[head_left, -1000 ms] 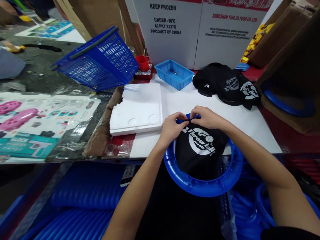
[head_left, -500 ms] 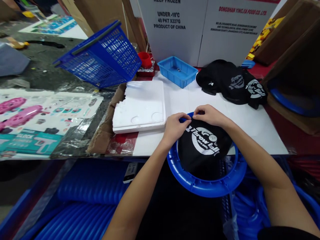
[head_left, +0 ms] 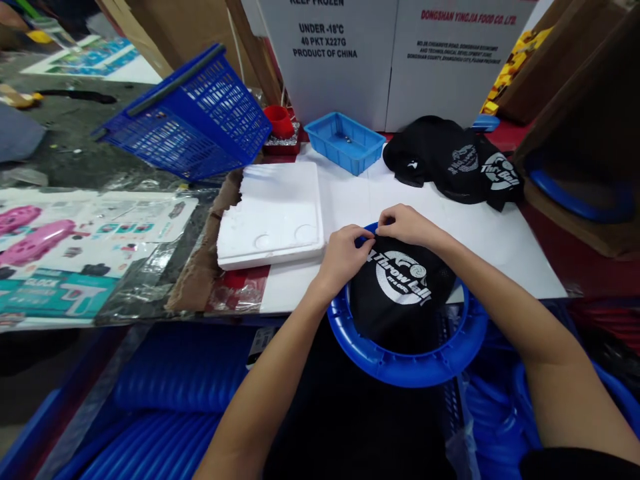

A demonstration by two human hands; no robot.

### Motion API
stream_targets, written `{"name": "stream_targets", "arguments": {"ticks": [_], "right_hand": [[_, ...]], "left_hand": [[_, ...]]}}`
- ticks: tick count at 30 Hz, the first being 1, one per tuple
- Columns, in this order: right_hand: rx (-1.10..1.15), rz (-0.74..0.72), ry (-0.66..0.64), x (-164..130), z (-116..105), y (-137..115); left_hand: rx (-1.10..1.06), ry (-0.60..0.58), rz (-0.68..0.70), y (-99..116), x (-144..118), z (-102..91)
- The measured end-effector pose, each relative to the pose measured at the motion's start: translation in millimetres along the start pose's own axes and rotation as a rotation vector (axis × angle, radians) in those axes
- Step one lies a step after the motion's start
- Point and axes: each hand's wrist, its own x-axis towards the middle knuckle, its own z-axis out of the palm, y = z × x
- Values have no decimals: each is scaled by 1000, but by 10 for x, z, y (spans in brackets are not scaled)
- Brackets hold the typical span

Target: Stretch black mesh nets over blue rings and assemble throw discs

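A black fabric piece with a white "Throw Ball" print hangs inside a blue plastic ring. The ring rests at the table's front edge, its near side jutting out over it. With fingers pinched, my left hand grips the fabric's edge at the ring's far rim. Right beside it, my right hand pinches the same edge, fingertips almost touching the left ones. Exactly how the fabric meets the rim is hidden under the fingers.
More black printed fabric lies at the back right of the white tabletop. Behind stand a light blue tray with small metal pieces, a red cup and a tilted blue basket. White foam sits left; several blue rings are stacked below.
The view has shifted slightly, so most things on the table sit further left. Both hands stay pinched at the ring's far rim, with little visible change in the fabric.
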Motion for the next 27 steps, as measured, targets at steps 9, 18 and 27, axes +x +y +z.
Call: {"name": "stream_targets", "arguments": {"ticks": [9,18,27], "right_hand": [[-513,-92,349,-691,-381,4],[-572,178,335,-1328,-113,564],[-200,-169,133,-1166,-92,518]], "left_hand": [[504,39,-72,164,-94,-129],[604,-347,-255,624,-658,-255],[-237,-1290,-176,963,-847,-929]]}}
